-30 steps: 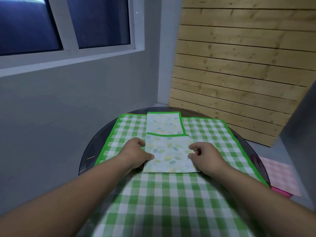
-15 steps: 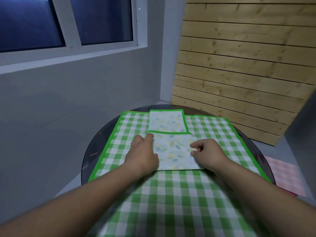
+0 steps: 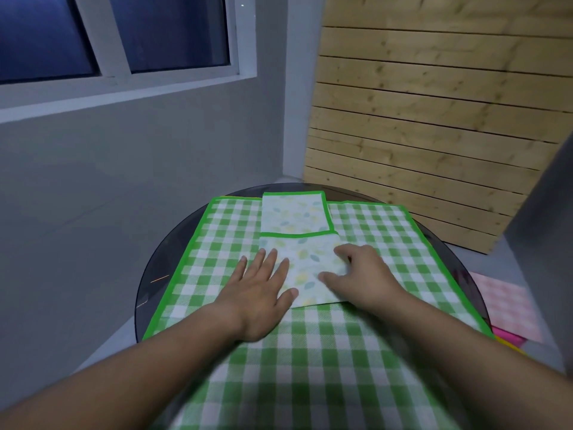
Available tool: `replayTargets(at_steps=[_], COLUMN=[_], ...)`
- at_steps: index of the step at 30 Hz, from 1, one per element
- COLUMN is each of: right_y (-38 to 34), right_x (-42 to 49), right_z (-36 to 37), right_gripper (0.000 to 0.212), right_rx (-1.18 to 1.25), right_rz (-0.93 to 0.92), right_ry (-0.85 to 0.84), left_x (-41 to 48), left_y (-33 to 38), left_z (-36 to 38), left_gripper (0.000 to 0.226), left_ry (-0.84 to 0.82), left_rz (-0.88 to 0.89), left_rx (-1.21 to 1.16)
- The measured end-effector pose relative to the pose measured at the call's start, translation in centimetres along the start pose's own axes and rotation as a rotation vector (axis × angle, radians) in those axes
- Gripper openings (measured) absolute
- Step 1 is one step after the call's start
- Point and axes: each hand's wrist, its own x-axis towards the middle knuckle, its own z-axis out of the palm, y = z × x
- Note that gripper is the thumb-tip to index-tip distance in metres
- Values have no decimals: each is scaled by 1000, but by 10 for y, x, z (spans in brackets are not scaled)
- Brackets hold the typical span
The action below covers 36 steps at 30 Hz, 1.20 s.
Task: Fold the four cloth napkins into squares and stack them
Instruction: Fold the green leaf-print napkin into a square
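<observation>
Green-checked cloth [image 3: 387, 243] covers the dark glass desk [image 3: 161, 274]. At the cloth's centre lies the leaf-print napkin [image 3: 310, 268], with a folded square [image 3: 293, 214] just beyond it at the cloth's far edge. The left hand [image 3: 260, 290] presses the napkin's left half, fingers straight. The right hand [image 3: 362, 274] curls its fingers at the napkin's right edge, grip unclear.

A round dark glass bench [image 3: 152, 274] carries a green checked cloth [image 3: 381, 231]. At the middle of the far edge lies a folded leaf-print napkin [image 3: 294, 214]. A second leaf-print napkin [image 3: 310, 268] touches its near side. The left grip [image 3: 260, 293] presses flat, fingers straight, on this nearer napkin's left edge. The right grip [image 3: 362, 274] rests on its right edge with fingers bent; whether it pinches is unclear. A pink checked cloth [image 3: 502, 308] lies beyond the bench's right edge.
</observation>
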Motion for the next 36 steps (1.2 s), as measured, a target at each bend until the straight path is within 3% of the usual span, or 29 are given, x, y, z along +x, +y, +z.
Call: replayTargets(at_steps=[4,11,17,22,27,36], right_y=[-11,10,41,52,56,33], right_x=[-18,-20,-21,-21,-24,-19], right_z=[21,21,-12,-20,-20,-11], right_gripper=[85,79,57,50,41,9], right_rx=[-330,-450,-377,-277,-141,-129], right_rz=[-99,-60,-57,-104,-365,-545], right_ry=[-60,-203,-260,-272,-111,-165], left_x=[-1,1,0,1,-3,-1], left_y=[1,1,-2,-4,-4,-9], left_z=[-1,-3,-3,-3,-7,-17], left_gripper=[66,67,67,70,73,79], left_ry=[-10,-39,-40,-41,52,73], left_rz=[-4,-1,11,9,40,56], left_rx=[23,42,21,-29,-30,-105])
